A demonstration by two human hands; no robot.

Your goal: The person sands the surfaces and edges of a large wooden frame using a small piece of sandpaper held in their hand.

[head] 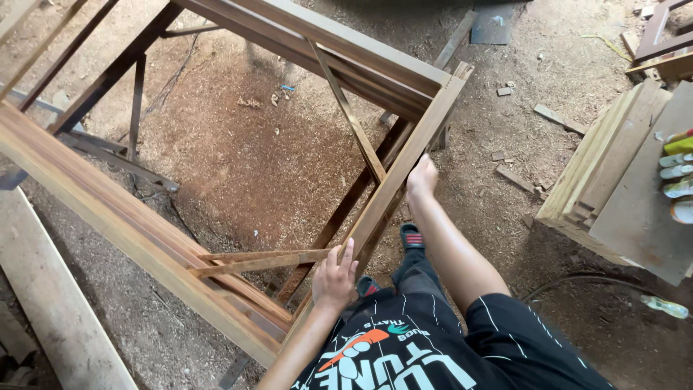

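Gripping the near rail (pixel 404 162) of a wooden frame (pixel 108 209), our right hand (pixel 421 178) closes its fingers over the rail's upper stretch, while our left hand (pixel 334 278) curls around the same rail lower down, close to the corner. The frame rests tilted on metal trestles (pixel 137 94), and the rail runs from that near corner up to the far corner. Thin diagonal braces (pixel 354 123) are fixed across both corners we can see. Below, our feet in dark sandals (pixel 411 235) stand on a sawdust-covered floor (pixel 253 159). To the right sits a stack of boards (pixel 613 173), with coloured bottles (pixel 678 173) at its edge; a plank (pixel 50 303) lies at left.
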